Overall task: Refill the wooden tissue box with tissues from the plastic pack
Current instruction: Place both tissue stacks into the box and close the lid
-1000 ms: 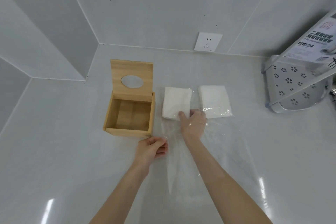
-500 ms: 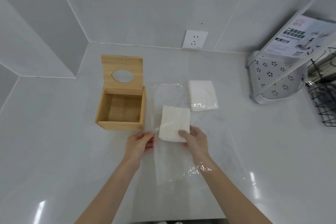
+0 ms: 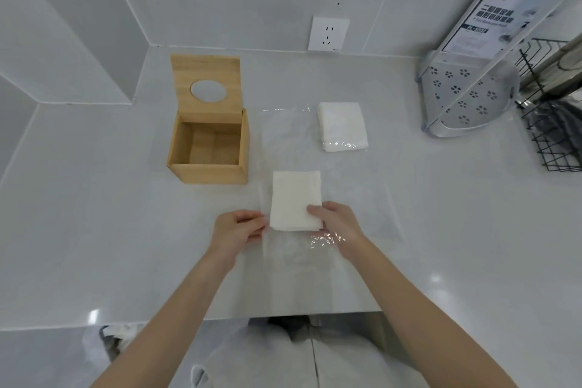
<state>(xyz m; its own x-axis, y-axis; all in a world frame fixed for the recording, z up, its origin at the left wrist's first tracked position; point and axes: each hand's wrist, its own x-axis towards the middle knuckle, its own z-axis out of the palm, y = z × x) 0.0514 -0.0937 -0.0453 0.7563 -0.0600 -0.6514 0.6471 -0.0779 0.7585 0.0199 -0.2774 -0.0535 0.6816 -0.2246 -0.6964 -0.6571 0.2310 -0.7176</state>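
The wooden tissue box (image 3: 208, 148) stands on the white counter with its lid, which has an oval hole, tipped up at the back; its inside is empty. A clear plastic pack (image 3: 289, 142) lies flat to its right. A white tissue stack (image 3: 296, 200) sits near me inside or on that plastic. My right hand (image 3: 333, 224) grips the stack's near right corner. My left hand (image 3: 236, 230) pinches the plastic edge at the stack's left. A second tissue stack (image 3: 341, 131) lies farther back on the right.
A white perforated corner shelf (image 3: 466, 98) with a printed card stands at the right. A black wire rack (image 3: 554, 135) sits beyond it. A wall socket (image 3: 328, 34) is on the back wall. The counter's front edge (image 3: 283, 318) runs close to my body.
My right hand has dragged the left tissue stack toward me, out from beside the second stack. My left hand has stayed on the plastic edge.
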